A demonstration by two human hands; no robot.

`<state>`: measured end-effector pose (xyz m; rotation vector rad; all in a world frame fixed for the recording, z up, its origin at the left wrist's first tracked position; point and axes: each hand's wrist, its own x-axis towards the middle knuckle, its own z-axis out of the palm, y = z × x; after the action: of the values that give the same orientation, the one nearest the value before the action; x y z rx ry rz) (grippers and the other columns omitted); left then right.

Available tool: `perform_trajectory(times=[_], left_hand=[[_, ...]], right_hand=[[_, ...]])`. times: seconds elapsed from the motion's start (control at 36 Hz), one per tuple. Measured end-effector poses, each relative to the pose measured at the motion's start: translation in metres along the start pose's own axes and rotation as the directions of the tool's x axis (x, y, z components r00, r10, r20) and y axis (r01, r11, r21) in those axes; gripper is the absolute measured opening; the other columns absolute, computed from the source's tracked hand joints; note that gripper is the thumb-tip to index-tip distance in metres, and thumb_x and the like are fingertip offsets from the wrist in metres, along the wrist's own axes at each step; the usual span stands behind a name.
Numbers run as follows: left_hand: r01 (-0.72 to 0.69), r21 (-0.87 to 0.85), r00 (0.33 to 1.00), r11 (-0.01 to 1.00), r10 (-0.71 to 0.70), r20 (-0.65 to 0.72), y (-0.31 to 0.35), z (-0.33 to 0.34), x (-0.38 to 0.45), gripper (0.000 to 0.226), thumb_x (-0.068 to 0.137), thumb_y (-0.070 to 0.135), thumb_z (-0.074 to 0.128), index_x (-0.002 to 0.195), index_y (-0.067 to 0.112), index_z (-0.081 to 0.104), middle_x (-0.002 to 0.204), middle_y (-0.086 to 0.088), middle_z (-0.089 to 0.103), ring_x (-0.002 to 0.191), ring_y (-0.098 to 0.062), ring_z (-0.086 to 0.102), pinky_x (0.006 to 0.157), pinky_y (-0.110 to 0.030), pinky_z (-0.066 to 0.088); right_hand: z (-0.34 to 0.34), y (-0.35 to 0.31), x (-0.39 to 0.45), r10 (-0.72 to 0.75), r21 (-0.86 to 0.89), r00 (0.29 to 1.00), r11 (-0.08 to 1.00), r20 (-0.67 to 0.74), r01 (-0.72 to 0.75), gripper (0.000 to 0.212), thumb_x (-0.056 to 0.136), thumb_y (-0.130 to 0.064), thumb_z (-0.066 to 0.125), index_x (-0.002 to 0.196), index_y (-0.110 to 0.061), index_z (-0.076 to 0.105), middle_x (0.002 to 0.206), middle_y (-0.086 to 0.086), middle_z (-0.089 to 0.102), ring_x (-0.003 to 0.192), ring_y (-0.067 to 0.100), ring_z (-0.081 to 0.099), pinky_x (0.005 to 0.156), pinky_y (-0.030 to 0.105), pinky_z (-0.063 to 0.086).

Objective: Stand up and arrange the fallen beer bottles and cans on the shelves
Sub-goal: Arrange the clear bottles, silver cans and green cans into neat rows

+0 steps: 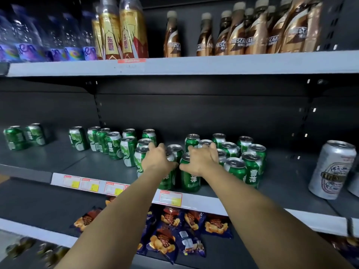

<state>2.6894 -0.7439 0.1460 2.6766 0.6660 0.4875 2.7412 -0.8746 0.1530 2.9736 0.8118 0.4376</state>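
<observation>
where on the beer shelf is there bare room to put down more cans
Bare shelf lies between the green can cluster and the silver can at right, and between the two far-left cans and the lone can. The front-left strip above the price tags is also free. It is crowded mid-shelf, where the left hand and right hand grip cans.

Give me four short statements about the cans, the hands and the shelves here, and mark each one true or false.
1. Both hands, left hand and right hand, grip green cans on the middle shelf. True.
2. The silver can lies on its side. False: it stands upright at the right.
3. Snack bags lie on the shelf below. True.
4. The brown coffee bottles share the cans' shelf. False: they stand one shelf above.
</observation>
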Motion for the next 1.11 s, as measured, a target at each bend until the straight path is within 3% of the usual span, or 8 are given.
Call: perform_trajectory(times=[0.19, 0.33, 0.44, 0.5, 0.61, 0.78, 0.92, 1.11], left_hand=[[-0.054, -0.038, 0.997, 0.998, 0.052, -0.048, -0.006, 0.019, 0.004, 0.070, 0.081, 0.042, 0.075, 0.135, 0.016, 0.038, 0.140, -0.011, 0.032, 0.112, -0.033, 0.055, 0.083, -0.046, 0.053], [-0.030, -0.099, 0.995, 0.995, 0.020, -0.101, -0.012, 0.031, 0.003, 0.072, 0.079, 0.041, 0.077, 0.135, 0.014, 0.041, 0.137, -0.015, 0.033, 0.114, -0.039, 0.052, 0.083, -0.048, 0.053], [0.032, -0.121, 0.996, 0.992, -0.042, -0.077, -0.009, 0.023, 0.007, 0.069, 0.084, 0.046, 0.070, 0.137, 0.010, 0.043, 0.134, -0.019, 0.036, 0.115, -0.043, 0.050, 0.088, -0.050, 0.049], [0.029, -0.131, 0.971, 0.991, -0.059, -0.232, 0.004, 0.015, 0.003, 0.067, 0.086, 0.048, 0.065, 0.134, 0.007, 0.044, 0.131, -0.023, 0.040, 0.121, -0.043, 0.043, 0.091, -0.053, 0.045], [-0.253, -0.213, 0.787, 0.944, 0.072, -0.613, 0.061, 0.006, -0.012, 0.046, 0.086, 0.030, 0.063, 0.122, 0.002, 0.051, 0.117, -0.028, 0.048, 0.110, -0.045, 0.045, 0.083, -0.055, 0.043], [-0.556, -0.271, 0.709, 0.785, 0.278, -0.648, 0.183, 0.042, -0.056, 0.031, 0.084, 0.018, 0.062, 0.113, 0.009, 0.057, 0.111, -0.017, 0.053, 0.104, -0.037, 0.050, 0.079, -0.045, 0.043], [-0.577, -0.453, 0.811, 0.680, 0.409, -0.419, 0.265, 0.109, -0.098, 0.026, 0.083, 0.015, 0.064, 0.108, 0.017, 0.058, 0.108, -0.005, 0.052, 0.093, -0.025, 0.059, 0.075, -0.041, 0.050], [-0.348, -0.539, 0.887, 0.767, 0.456, 0.075, 0.318, 0.192, -0.118, 0.066, 0.083, 0.016, 0.069, 0.142, 0.017, 0.040, 0.137, -0.009, 0.048, 0.124, -0.026, 0.051, 0.098, -0.037, 0.045]], right_hand=[[-0.003, 0.001, -0.012, 0.013, -0.010, 0.996, 1.000, -0.091, -0.014, 0.074, 0.086, -0.072, 0.040, 0.140, -0.022, 0.042, 0.142, 0.006, 0.045, 0.133, 0.027, 0.033, 0.108, 0.046, 0.021], [-0.019, 0.033, -0.030, 0.133, 0.161, 0.902, 0.984, -0.412, -0.071, 0.057, 0.094, -0.056, 0.038, 0.138, -0.019, 0.043, 0.132, 0.002, 0.051, 0.120, 0.024, 0.041, 0.098, 0.040, 0.024], [-0.029, 0.083, -0.045, 0.287, 0.207, 0.839, 0.955, -0.463, -0.213, 0.047, 0.097, -0.050, 0.037, 0.131, -0.019, 0.048, 0.126, 0.003, 0.055, 0.118, 0.024, 0.043, 0.095, 0.039, 0.025], [-0.032, 0.113, -0.053, 0.395, 0.251, 0.788, 0.917, -0.471, -0.310, 0.044, 0.098, -0.047, 0.036, 0.131, -0.019, 0.048, 0.127, 0.003, 0.055, 0.118, 0.024, 0.043, 0.094, 0.039, 0.026], [-0.034, 0.175, -0.073, 0.630, 0.405, 0.616, 0.776, -0.473, -0.483, 0.044, 0.099, -0.042, 0.040, 0.135, -0.018, 0.044, 0.133, 0.006, 0.052, 0.123, 0.027, 0.041, 0.097, 0.040, 0.028], [-0.021, 0.259, -0.116, 0.773, 0.599, 0.388, 0.635, -0.503, -0.489, 0.051, 0.094, -0.035, 0.052, 0.139, -0.013, 0.041, 0.135, 0.009, 0.051, 0.126, 0.030, 0.042, 0.099, 0.042, 0.031], [0.019, 0.312, -0.150, 0.724, 0.582, 0.566, 0.673, -0.393, -0.456, 0.056, 0.093, -0.037, 0.054, 0.140, -0.010, 0.038, 0.135, 0.012, 0.048, 0.125, 0.032, 0.045, 0.096, 0.043, 0.040], [0.074, 0.328, -0.167, 0.595, 0.606, 0.802, 0.660, -0.059, -0.444, 0.066, 0.093, -0.042, 0.056, 0.144, -0.015, 0.026, 0.134, 0.011, 0.048, 0.118, 0.032, 0.054, 0.086, 0.039, 0.045]])
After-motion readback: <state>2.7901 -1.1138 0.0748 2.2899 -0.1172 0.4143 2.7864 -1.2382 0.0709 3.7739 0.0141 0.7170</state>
